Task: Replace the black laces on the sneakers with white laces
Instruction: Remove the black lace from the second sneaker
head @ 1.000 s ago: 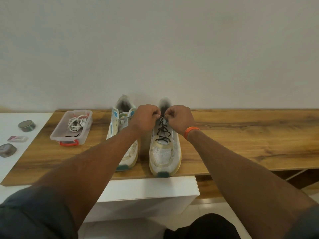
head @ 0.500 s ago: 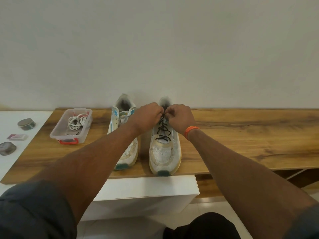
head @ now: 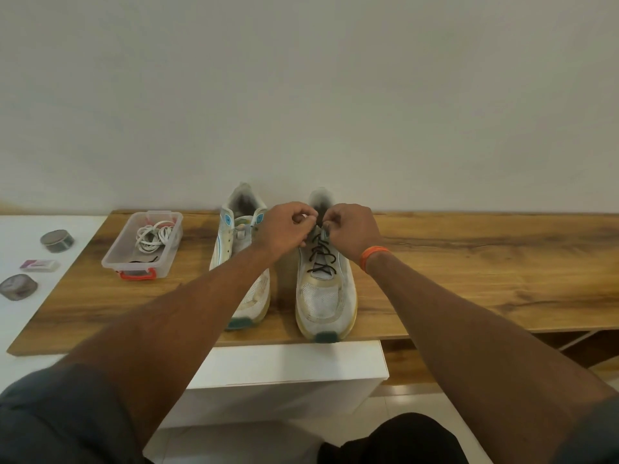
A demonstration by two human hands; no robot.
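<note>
Two white sneakers stand side by side on the wooden tabletop [head: 469,262], toes toward me. The right sneaker [head: 326,296] still carries a black lace [head: 321,259] criss-crossed over its tongue. The left sneaker [head: 239,249] shows no lace. My left hand [head: 288,229] and my right hand [head: 351,229] meet at the top eyelets of the right sneaker, fingers curled and pinching the black lace ends there. White laces [head: 152,236] lie coiled in a clear plastic box [head: 167,259] to the left of the shoes.
The clear box has an orange latch [head: 137,274] and a dark lace on its bottom. On a white surface [head: 20,316] at far left lie a round tin [head: 57,241], a small pink-white packet [head: 40,265] and a grey lump [head: 18,287]. A white cabinet [head: 284,380] stands below the tabletop.
Both hands stay at the top of the right sneaker and shifted slightly toward the heel while working the black lace. The shoes and box have not moved.
</note>
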